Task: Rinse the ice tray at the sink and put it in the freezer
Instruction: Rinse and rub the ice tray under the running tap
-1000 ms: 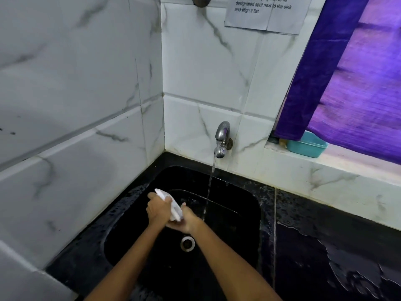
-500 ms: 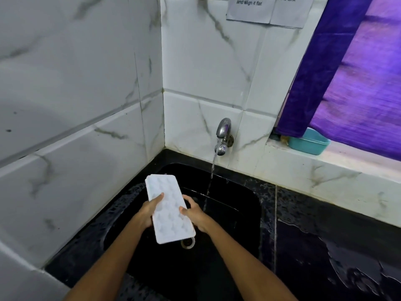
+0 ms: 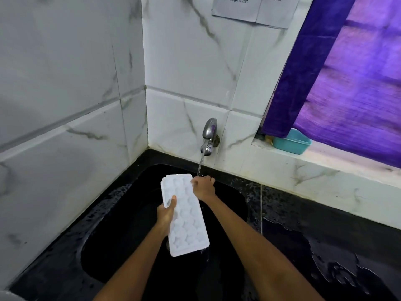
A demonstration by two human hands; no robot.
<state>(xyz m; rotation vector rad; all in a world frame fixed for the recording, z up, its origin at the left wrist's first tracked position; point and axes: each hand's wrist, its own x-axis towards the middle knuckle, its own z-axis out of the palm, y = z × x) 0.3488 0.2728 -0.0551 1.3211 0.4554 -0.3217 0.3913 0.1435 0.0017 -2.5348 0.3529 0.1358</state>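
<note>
A white ice tray with several rounded cells is held lengthwise over the black sink, cells facing up. My left hand grips its left long edge, thumb on top. My right hand is at the tray's far right corner, fingers curled against the edge, right under the water. A metal tap on the tiled wall runs a thin stream of water that lands on my right hand beside the tray.
White marble-look tiles form the corner wall to the left and behind. A wet black counter stretches to the right. A teal plastic tub sits on the window ledge under a purple curtain. A paper note hangs above.
The tray went from bunched edge-on between both hands to flat and face up. It now sits higher and nearer the tap, and my right hand has moved to its far corner under the stream.
</note>
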